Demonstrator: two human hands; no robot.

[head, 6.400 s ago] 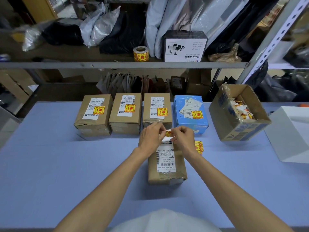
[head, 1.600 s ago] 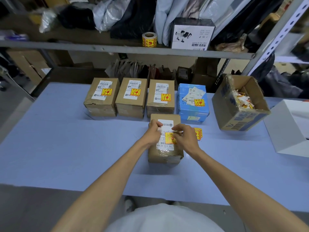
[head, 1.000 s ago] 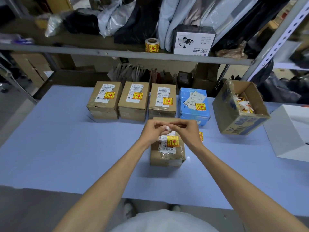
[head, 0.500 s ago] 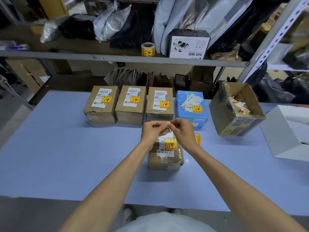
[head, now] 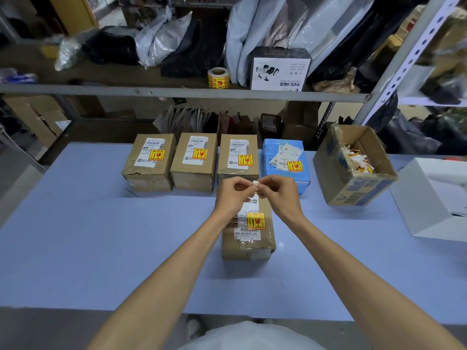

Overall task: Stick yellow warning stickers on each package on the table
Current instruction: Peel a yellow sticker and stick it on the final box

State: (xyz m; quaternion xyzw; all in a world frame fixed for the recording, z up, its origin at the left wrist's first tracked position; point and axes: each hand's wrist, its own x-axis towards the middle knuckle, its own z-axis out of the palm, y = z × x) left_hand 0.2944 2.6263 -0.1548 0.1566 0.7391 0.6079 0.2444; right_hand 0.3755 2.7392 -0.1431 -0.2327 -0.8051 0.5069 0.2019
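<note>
Pale blue tabletop (head: 75,236) runs under a cluttered metal shelf (head: 177,92), where a roll of stickers (head: 218,77) stands among bags and a white carton. Along the far edge of the table sit three brown packages (head: 194,160) side by side, with a blue package (head: 285,160) just to their right. Each of the four shows a yellow warning label on its top.

A fifth one, the near package (head: 249,231), lies apart from the row and closer to the person. It has a yellow sticker (head: 256,221) stuck flat over the corner of its shipping label.

Above its far end, the left hand (head: 231,195) and the right hand (head: 280,195) meet. Both have their fingers curled, and thumb and fingertips pinch a scrap of white paper (head: 255,184) between them. It looks like peeled-off backing, though it is too small to be sure. Neither hand touches a package.

To the right an open cardboard box (head: 353,165) holds a heap of similar white and yellow scraps, and a white box (head: 434,198) sits at the table's edge.

Every package in view carries its label, so the sticking appears to be finished. What seems left is to drop the scrap, probably into the open box, and perhaps to slide the near package up into the row. Whether more packages wait out of view cannot be told.
</note>
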